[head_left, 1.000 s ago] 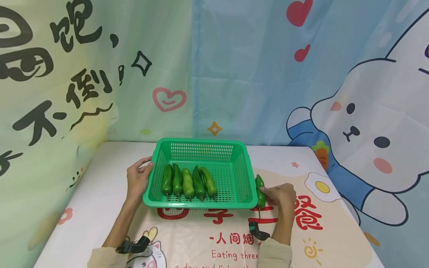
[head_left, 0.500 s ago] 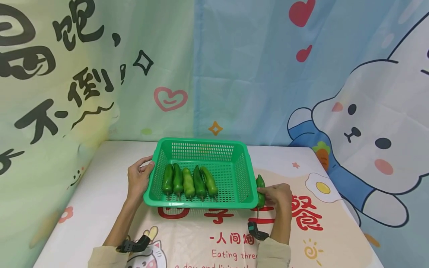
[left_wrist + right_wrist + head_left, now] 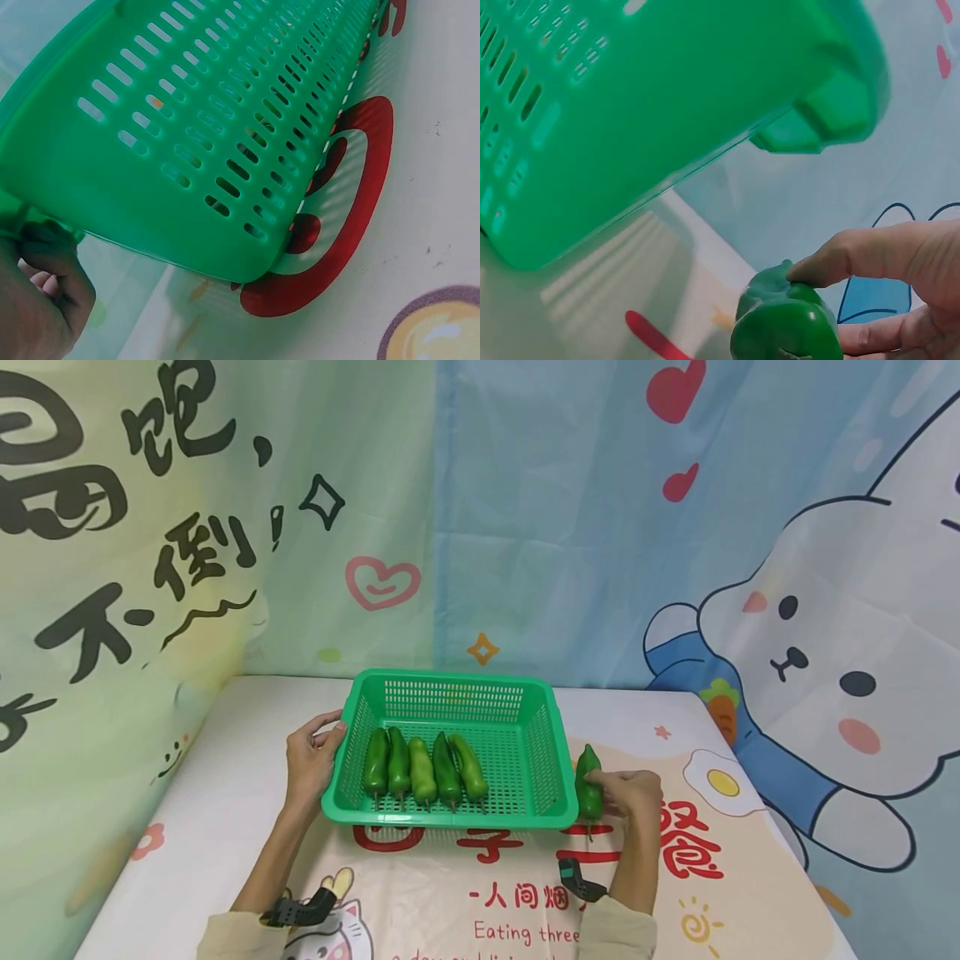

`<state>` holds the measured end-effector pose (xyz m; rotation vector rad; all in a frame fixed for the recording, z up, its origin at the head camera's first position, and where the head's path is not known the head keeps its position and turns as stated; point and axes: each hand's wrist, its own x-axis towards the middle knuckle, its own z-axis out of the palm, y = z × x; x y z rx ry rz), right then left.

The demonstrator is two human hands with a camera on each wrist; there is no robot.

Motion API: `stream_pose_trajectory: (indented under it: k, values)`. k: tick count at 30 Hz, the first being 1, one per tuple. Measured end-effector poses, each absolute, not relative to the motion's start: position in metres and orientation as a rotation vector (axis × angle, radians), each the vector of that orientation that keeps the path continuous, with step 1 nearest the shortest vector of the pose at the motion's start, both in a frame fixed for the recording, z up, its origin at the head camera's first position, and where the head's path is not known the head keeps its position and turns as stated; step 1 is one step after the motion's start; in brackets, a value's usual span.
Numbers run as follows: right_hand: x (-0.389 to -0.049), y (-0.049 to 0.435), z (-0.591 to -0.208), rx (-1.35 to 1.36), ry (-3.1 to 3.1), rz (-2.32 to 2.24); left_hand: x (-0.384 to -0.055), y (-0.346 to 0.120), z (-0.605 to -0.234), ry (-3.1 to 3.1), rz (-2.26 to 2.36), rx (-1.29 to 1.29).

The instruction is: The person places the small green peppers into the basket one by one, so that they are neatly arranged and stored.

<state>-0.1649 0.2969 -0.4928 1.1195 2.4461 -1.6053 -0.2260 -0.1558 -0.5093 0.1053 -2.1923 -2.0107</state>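
Note:
A green plastic basket (image 3: 525, 760) with slotted walls is in the middle of the head view. Several green peppers (image 3: 422, 770) lie side by side in its left half, stems toward the person. My left hand (image 3: 311, 762) grips the basket's left rim, thumb on top; in the left wrist view only part of this hand (image 3: 45, 300) shows. Just outside the basket's right wall, my right hand (image 3: 632, 795) pinches another green pepper (image 3: 588, 783), its tip pointing away and stem toward the person. The right wrist view shows the thumb on that pepper (image 3: 786, 330), apart from the basket.
A printed cloth (image 3: 525, 893) with red characters covers the table under the basket. Behind the table hangs a cartoon-printed curtain (image 3: 510, 560). Black camera straps (image 3: 300, 908) sit on both wrists.
The right hand first shifts slightly left with the pepper, partly behind the basket's rim, then back right, so the pepper shows more fully. Left hand, basket and the peppers inside stay put.

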Motion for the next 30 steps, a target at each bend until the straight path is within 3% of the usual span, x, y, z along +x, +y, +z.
stream_pose_trajectory:
  k: [14, 30]
  values:
    - [-0.151, 0.289, -0.457, 1.189, 2.429, -1.783, -0.225, -0.156, -0.508, -2.2, -1.994, 0.104]
    - [-0.15, 0.278, -0.436, 1.047, 2.521, -1.828, -0.225, -0.155, -0.508, -2.206, -1.98, 0.105]
